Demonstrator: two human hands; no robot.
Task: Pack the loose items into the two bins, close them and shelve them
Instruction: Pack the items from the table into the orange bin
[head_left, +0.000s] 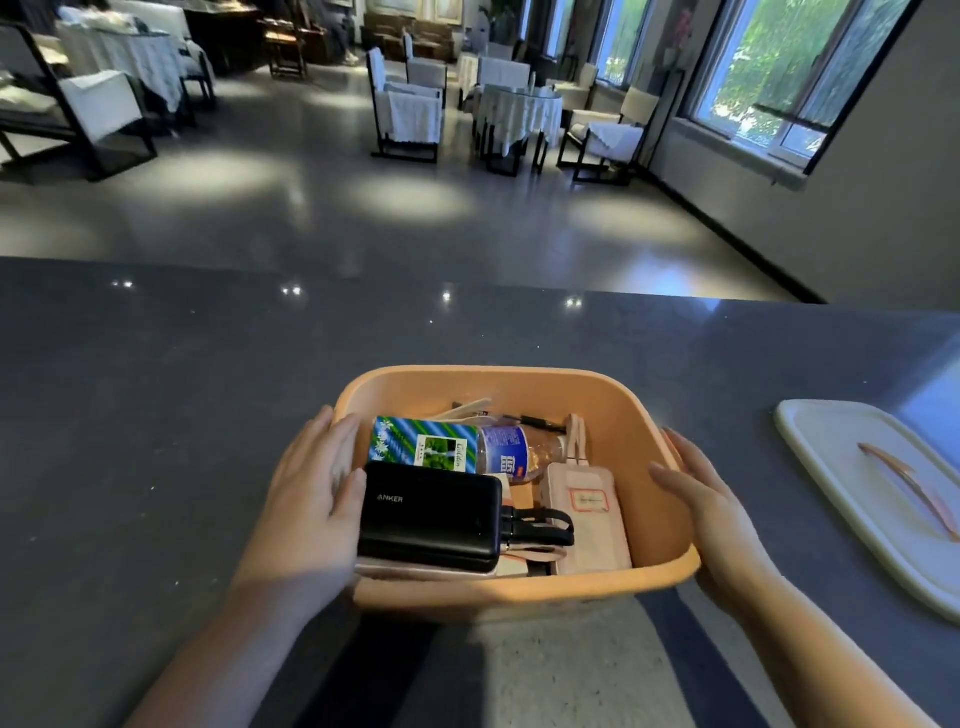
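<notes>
An orange bin (519, 382) stands lidless at the near edge of the dark counter (156, 389). Inside lie a black power bank (431, 514), a green and blue box (423, 446), a small plastic bottle (511, 452), a pale pouch with a red-framed label (587, 514) and several smaller items beneath. My left hand (311, 493) lies flat against the bin's left rim, fingers straight, thumb touching the power bank. My right hand (701, 499) presses flat against the bin's right wall. A white lid with an orange handle (878, 488) lies on the counter to the right.
Beyond the counter's far edge is a shiny floor with white-covered chairs and tables (519, 109). Windows (779, 78) line the right wall. The counter's left half stretches bare around the bin.
</notes>
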